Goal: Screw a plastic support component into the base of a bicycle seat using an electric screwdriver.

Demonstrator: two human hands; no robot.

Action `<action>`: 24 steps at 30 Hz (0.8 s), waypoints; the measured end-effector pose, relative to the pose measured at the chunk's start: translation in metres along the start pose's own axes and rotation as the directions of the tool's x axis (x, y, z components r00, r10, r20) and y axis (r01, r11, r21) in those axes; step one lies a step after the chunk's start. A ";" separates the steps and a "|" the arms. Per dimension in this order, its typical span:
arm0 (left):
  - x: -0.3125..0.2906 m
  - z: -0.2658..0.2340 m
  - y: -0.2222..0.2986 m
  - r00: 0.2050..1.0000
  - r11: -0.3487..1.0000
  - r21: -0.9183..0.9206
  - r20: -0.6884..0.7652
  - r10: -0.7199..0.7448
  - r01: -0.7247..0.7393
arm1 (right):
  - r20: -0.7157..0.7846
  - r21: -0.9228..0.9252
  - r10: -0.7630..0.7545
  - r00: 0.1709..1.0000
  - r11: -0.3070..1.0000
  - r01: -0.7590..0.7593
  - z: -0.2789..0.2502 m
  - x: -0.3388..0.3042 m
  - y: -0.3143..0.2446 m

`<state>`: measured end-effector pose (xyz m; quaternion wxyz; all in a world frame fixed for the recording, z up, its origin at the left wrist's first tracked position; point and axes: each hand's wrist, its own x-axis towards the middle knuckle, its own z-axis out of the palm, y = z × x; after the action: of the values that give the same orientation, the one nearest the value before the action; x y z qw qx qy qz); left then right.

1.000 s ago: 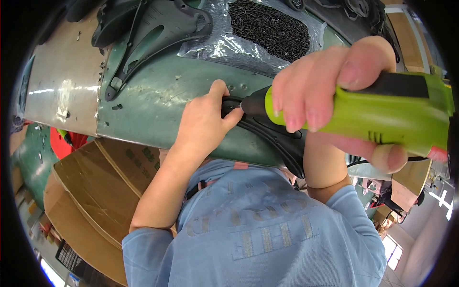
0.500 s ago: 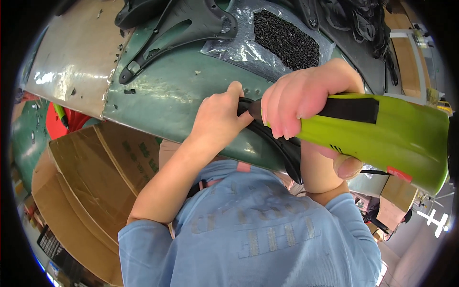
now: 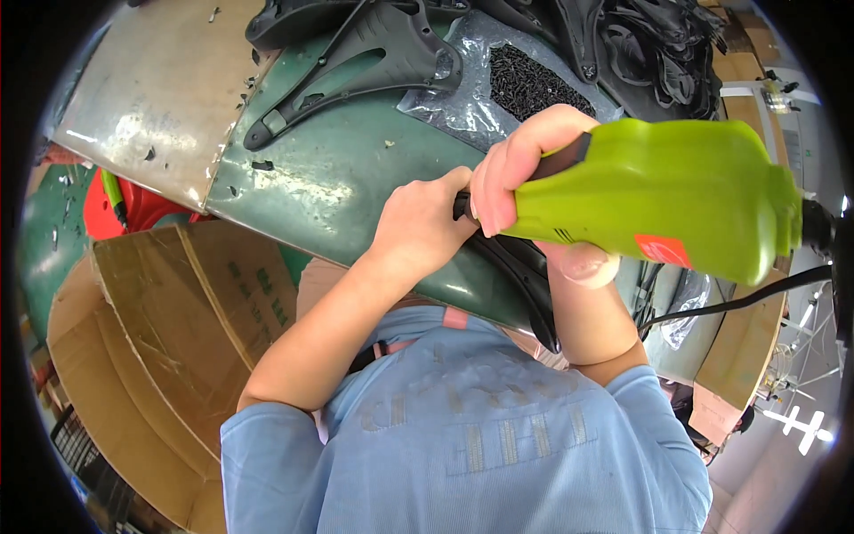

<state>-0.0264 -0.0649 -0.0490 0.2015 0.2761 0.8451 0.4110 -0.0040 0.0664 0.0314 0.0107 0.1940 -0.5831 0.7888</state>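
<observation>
A lime-green corded electric screwdriver lies in my right hand, its fingers wrapped round the narrow front end and the thumb underneath. The tool points left, toward my left hand. That hand is closed on the end of a curved black plastic part, which slants down to the right over the table's near edge. The screwdriver's tip and whatever it touches are hidden behind my fingers. Beyond my hands, a clear plastic bag holds a heap of small black screws.
Another black plastic frame lies on the green tabletop, with more black parts piled at the far right. An open cardboard box stands at the left, near a red object. A black cable hangs from the tool.
The screwdriver has swung, its rear end rising and showing more of its underside. My right hand has shifted left, closer to my left hand, which still grips the black part.
</observation>
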 end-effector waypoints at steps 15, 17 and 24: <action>-0.012 -0.012 0.006 0.998 0.998 -0.025 0.034 -0.049 0.050 | 0.387 0.130 -0.410 0.825 0.911 0.392 -0.057 -0.022 -0.105; -0.011 -0.023 0.005 0.985 0.995 0.024 0.140 -0.104 0.101 | 0.197 -0.052 -0.435 0.879 0.890 0.453 -0.064 -0.043 -0.112; 0.086 -0.032 0.009 0.926 0.899 0.298 -0.102 0.364 -0.320 | -0.161 -0.199 -0.327 0.931 0.935 0.293 -0.066 -0.134 -0.087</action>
<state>-0.1079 -0.0242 -0.0326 0.0191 0.4131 0.8452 0.3386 0.1214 0.1835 0.0528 0.2081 0.2054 -0.6069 0.7390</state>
